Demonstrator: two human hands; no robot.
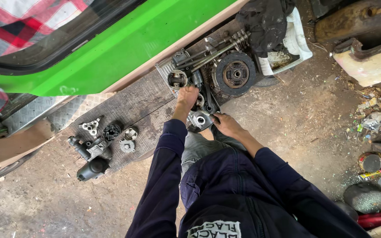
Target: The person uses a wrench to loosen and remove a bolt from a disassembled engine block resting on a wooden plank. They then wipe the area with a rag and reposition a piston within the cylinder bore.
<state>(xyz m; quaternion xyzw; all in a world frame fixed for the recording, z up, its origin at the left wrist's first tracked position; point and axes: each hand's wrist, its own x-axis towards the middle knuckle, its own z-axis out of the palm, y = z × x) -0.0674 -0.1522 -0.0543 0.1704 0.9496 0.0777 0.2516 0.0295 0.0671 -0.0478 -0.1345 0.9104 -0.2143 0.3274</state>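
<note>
Head view: a person bends over a dark ribbed mat (128,103) strewn with engine parts.
Part in hand: grey cast-metal housing (198,120) on the mat's near edge; likely heavy, rigid, greasy; best taken by its rim.
Left hand (187,98): fingers extended, reaching into parts beside a round clutch disc (235,73).
Right hand (226,124): curled loosely, touching the housing.

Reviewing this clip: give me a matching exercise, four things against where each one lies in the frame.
Things:
1. clutch disc
2. black cloth
3. left hand
4. black cylindrical part

Places:
A. lower left end of the mat, near the dirt
B. draped over the white tub at top
C. just below the round piston
D. right of the long bolts, on the mat

Pairs: 1-D, 2-B, 3-C, 4-A
</note>
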